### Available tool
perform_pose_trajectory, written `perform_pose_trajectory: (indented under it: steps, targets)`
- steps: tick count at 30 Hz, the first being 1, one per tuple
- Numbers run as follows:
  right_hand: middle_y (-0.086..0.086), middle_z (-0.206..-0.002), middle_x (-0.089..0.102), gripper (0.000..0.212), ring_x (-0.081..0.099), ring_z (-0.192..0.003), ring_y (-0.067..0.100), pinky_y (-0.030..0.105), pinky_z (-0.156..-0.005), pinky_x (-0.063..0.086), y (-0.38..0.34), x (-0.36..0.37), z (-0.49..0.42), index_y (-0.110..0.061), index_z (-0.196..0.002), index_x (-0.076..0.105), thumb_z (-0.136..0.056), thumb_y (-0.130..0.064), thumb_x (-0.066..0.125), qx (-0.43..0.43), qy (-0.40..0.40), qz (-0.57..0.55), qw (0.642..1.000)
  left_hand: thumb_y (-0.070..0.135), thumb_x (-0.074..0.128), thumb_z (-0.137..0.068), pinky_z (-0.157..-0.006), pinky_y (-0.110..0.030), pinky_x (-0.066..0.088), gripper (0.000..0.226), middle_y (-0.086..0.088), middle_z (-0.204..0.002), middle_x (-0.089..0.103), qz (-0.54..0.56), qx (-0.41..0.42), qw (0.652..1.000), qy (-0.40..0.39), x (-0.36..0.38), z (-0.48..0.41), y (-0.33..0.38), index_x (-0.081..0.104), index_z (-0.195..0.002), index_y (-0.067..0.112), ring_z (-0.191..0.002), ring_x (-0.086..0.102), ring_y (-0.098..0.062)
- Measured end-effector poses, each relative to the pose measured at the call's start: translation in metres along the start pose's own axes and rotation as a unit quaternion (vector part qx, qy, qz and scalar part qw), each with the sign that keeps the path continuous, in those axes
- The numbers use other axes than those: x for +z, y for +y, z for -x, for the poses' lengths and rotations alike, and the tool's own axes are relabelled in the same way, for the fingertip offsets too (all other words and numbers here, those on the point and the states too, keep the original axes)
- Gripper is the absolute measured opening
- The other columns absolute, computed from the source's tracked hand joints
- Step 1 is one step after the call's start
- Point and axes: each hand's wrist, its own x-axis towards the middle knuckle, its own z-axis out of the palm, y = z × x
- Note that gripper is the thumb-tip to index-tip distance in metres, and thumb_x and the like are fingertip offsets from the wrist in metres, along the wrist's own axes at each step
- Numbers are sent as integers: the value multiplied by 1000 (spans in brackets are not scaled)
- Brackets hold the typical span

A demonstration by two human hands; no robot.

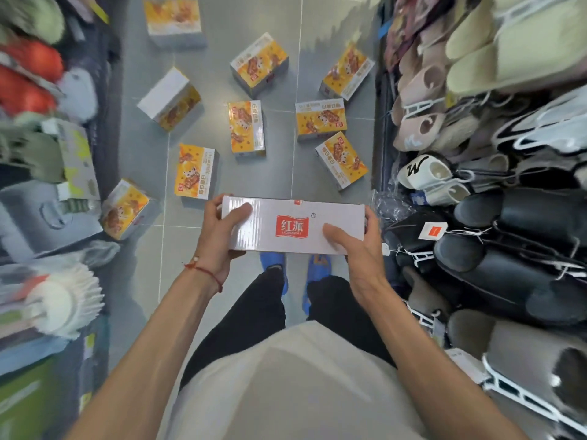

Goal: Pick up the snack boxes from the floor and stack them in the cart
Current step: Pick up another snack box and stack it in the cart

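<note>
The held snack box hides part of the blue shoes (white side up); left hand and right hand clamp its ends, fingers curled around; other boxes lie on the floor beyond it.

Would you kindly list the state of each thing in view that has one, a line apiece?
Held box: shut, lifted off the floor, white side up.
Left hand: gripping the held box's left end.
Right hand: gripping its right end.
Floor boxes: nine, shut, scattered on the tiles, unstacked.
Slippers: piled on the right-hand shelves.
</note>
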Motion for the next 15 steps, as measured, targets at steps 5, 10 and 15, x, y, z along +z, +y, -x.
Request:
perform_pose_trajectory:
  steps: [5, 10, 15]
  targets:
    - [-6, -123, 65, 62, 65, -107, 4, 9, -70, 53, -22, 6, 15, -25, -141, 44, -91, -22, 80, -43, -52, 47, 997, 29, 63, -97, -81, -41, 56, 37, 4, -107, 62, 0, 43, 996, 76, -10, 43, -7, 41, -126, 31, -89, 64, -13]
    - [-21, -121, 63, 59, 64, -112, 2, 18, -87, 54, -23, 2, 22, -43, -134, 45, -90, -28, 81, -84, -129, 75, 985, 31, 61, -98, -71, -33, 55, 41, 3, -108, 59, 37, 79, 985, 151, -12, 90, -33, 38, -132, 26, -91, 62, -13]
    - [-12, -125, 67, 57, 67, -113, 8, 18, -81, 56, -14, -3, 32, -33, -140, 52, -91, -27, 81, -107, -217, 129, 962, 34, 60, -98, -73, -34, 52, 41, 6, -109, 59, 90, 92, 964, 232, -10, 135, -73, 41, -134, 34, -92, 60, -14]
